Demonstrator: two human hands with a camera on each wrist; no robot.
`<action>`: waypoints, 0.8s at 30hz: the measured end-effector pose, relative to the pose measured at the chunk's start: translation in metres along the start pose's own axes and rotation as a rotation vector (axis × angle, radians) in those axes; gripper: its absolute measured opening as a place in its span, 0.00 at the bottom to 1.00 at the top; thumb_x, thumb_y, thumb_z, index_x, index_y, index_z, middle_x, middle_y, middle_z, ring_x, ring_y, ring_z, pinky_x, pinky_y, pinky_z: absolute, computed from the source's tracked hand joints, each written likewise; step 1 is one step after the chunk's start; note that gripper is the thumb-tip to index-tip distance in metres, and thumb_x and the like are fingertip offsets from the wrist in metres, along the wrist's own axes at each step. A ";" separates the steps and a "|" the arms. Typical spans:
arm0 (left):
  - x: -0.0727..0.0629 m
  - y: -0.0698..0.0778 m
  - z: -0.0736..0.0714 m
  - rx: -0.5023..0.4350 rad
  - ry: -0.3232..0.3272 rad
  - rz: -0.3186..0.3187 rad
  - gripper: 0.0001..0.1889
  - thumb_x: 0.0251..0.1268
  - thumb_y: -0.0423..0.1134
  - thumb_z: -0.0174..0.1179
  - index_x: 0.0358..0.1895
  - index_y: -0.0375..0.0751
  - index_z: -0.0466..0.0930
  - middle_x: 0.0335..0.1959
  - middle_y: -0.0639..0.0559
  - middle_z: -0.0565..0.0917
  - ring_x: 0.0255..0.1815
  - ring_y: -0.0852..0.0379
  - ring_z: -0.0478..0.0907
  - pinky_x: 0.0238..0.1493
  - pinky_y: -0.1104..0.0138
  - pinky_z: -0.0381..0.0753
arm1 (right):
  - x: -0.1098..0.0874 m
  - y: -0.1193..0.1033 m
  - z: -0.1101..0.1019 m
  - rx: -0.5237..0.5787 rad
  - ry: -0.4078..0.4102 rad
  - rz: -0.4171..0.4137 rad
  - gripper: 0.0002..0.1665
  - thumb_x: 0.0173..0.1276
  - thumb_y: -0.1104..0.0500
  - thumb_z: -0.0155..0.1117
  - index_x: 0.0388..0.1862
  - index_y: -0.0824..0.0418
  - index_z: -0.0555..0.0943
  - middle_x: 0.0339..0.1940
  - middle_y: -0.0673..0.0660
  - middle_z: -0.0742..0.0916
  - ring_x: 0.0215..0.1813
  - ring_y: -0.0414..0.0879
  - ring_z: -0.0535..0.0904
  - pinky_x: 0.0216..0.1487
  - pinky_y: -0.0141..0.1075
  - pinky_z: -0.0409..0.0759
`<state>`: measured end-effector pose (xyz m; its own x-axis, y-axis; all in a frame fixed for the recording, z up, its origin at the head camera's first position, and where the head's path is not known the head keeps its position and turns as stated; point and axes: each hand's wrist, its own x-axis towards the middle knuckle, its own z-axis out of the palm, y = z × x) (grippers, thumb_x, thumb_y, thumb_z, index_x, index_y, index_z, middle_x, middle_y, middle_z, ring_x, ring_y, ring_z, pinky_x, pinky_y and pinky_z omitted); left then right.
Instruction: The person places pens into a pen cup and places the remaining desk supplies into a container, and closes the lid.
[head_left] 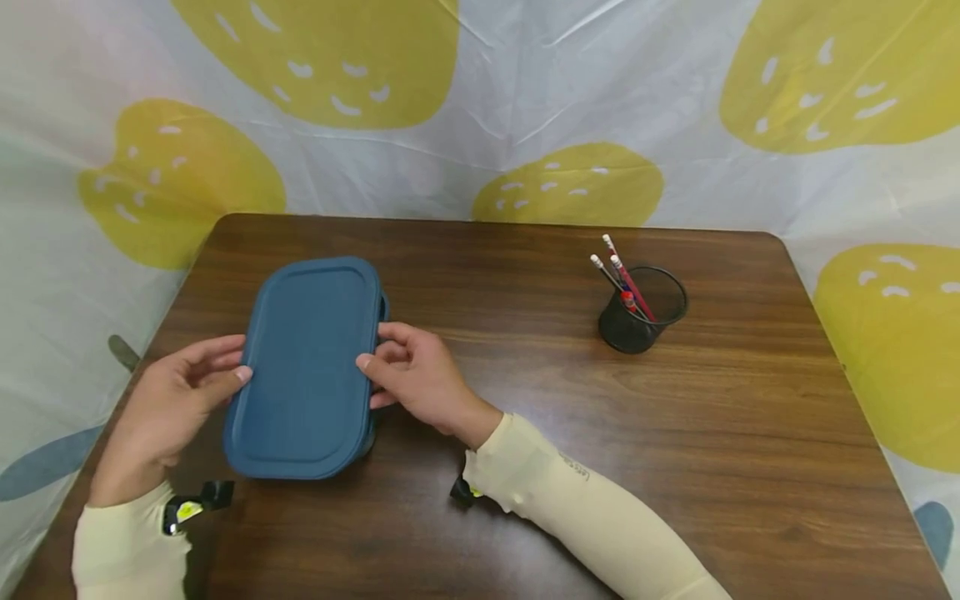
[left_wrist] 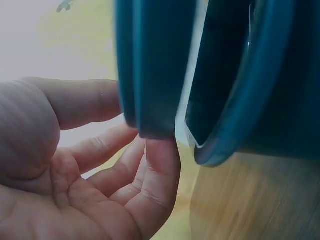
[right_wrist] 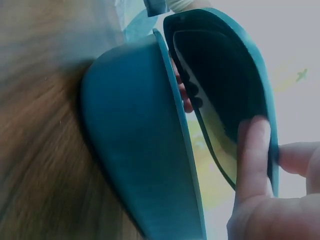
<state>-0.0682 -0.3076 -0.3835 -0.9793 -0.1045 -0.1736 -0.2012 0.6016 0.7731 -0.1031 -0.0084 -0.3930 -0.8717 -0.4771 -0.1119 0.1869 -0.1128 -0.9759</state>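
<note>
A blue rectangular lid point(head_left: 307, 367) with rounded corners is held between both hands. My left hand point(head_left: 165, 400) pinches its left edge, thumb on top and fingers beneath. On the opposite edge, my right hand point(head_left: 427, 375) grips it the same way, fingertips against the underside in the right wrist view. Below the lid stands a matching blue container point(right_wrist: 135, 125), mostly hidden by the lid in the head view. Both wrist views show a gap between the lid and the container's rim point(left_wrist: 270, 95); the lid is tilted in the right wrist view.
A black mesh pencil cup point(head_left: 633, 329) with several pencils point(head_left: 633, 287) stands toward the back right of the brown wooden table point(head_left: 675, 467). A white curtain with yellow shapes point(head_left: 570, 183) hangs behind the table and along its sides.
</note>
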 end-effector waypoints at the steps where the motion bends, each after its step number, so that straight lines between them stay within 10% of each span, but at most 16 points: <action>1: 0.000 0.000 0.000 0.000 -0.001 -0.001 0.32 0.77 0.48 0.64 0.78 0.40 0.71 0.65 0.37 0.82 0.45 0.79 0.79 0.41 0.79 0.82 | 0.000 0.000 -0.001 -0.007 0.015 0.006 0.34 0.76 0.65 0.67 0.78 0.68 0.69 0.37 0.54 0.87 0.33 0.41 0.86 0.36 0.41 0.91; 24: 0.003 0.000 0.007 0.049 0.037 0.001 0.28 0.77 0.46 0.65 0.74 0.37 0.76 0.62 0.35 0.83 0.44 0.77 0.76 0.40 0.82 0.78 | 0.005 0.008 -0.012 -0.186 0.093 0.020 0.51 0.65 0.68 0.76 0.83 0.68 0.61 0.48 0.61 0.83 0.33 0.40 0.86 0.45 0.57 0.90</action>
<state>-0.0712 -0.3027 -0.3879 -0.9799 -0.1321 -0.1491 -0.1992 0.6399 0.7422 -0.1113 -0.0014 -0.4038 -0.9084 -0.3939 -0.1404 0.1255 0.0634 -0.9901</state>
